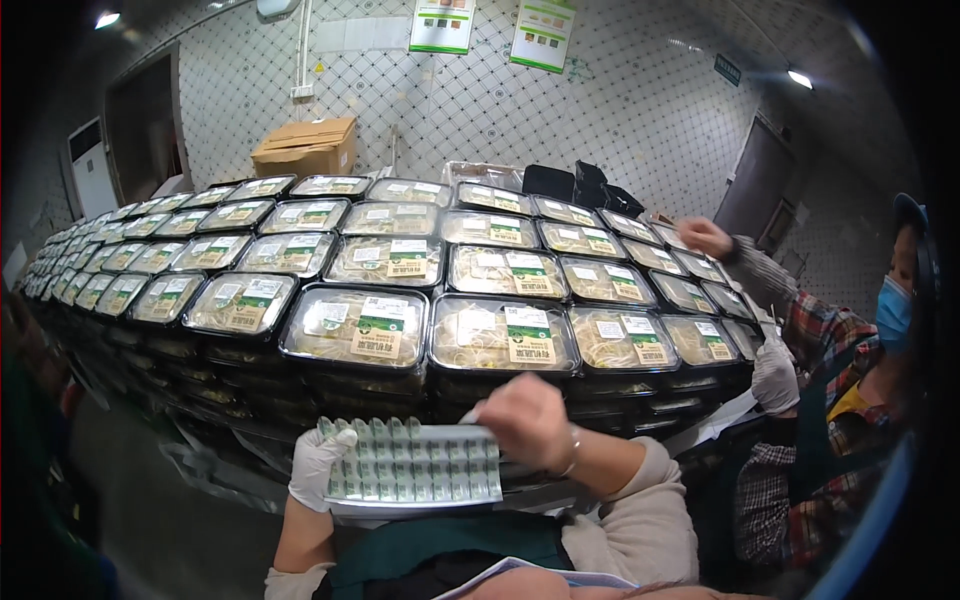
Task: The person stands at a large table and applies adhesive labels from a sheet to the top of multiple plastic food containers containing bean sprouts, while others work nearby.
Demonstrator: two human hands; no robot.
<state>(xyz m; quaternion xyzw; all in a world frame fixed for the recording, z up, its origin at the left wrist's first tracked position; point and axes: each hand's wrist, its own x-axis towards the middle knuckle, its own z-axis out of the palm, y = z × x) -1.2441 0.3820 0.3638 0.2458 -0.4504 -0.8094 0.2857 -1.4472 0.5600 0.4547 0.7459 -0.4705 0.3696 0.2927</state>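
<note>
In my left hand, which wears a white glove, is a sheet of small green-and-white stickers. Several stickers stick up along its top edge at the left. My right hand, bare and blurred, is at the sheet's upper right corner with its fingers curled. A bit of white shows at those fingertips, but what it is stays unclear. Just beyond both hands, black plastic trays of bean sprouts stand stacked in rows under clear film. Each top tray bears a green-and-tan label and a white one.
A co-worker in a face mask stands at the right, one gloved and one bare hand over the trays there. Behind the rows are a cardboard box and black empty trays. Plastic sheeting hangs below the stacks.
</note>
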